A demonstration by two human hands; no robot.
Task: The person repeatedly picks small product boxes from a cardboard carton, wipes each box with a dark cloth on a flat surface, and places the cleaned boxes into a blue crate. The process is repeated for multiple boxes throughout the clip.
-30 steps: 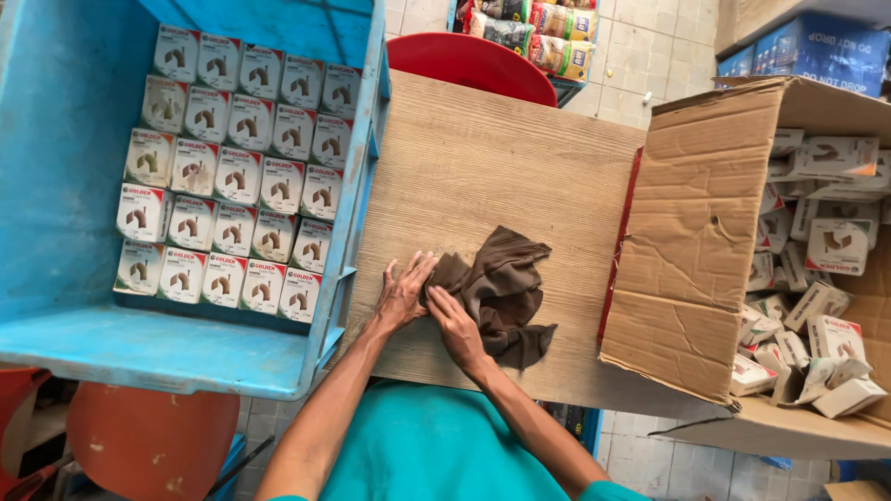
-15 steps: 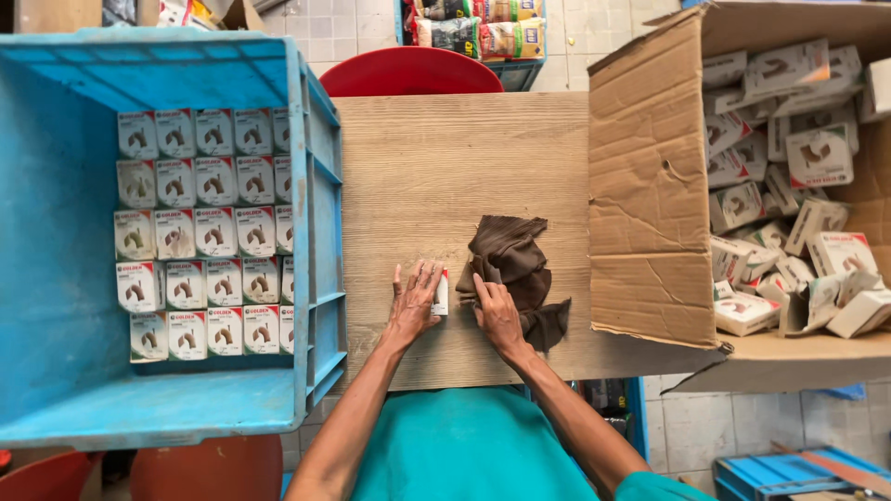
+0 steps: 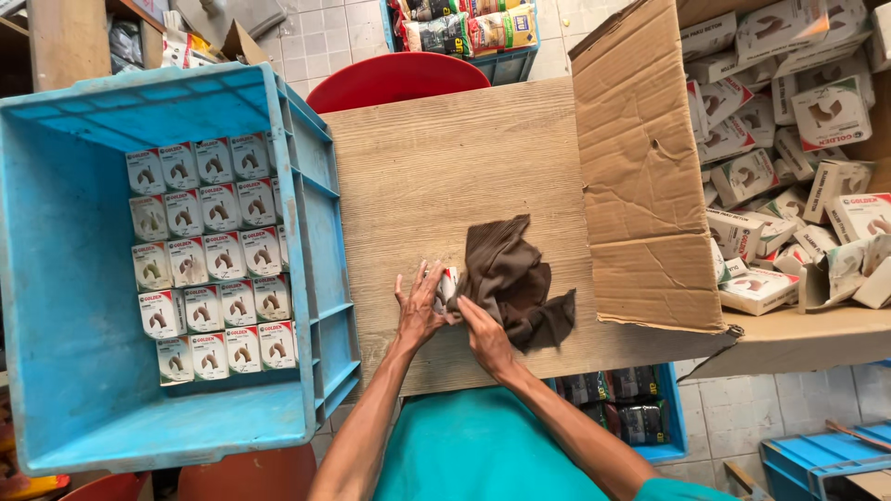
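On the tabletop (image 3: 418, 158), the left hand (image 3: 418, 306) grips a small box (image 3: 447, 283) while the right hand (image 3: 483, 339) pinches brown cloth (image 3: 515, 278) at its mouth, between blue crate (image 3: 56, 278) and carton (image 3: 640, 167).

A crate (image 3: 74, 390) holding rows of small boxes (image 3: 209, 260) sits left of a wooden board (image 3: 445, 158). Both hands (image 3: 418, 311) meet at a cloth (image 3: 515, 278) near the board's near edge. A carton (image 3: 650, 167) of loose boxes (image 3: 789, 139) lies right.
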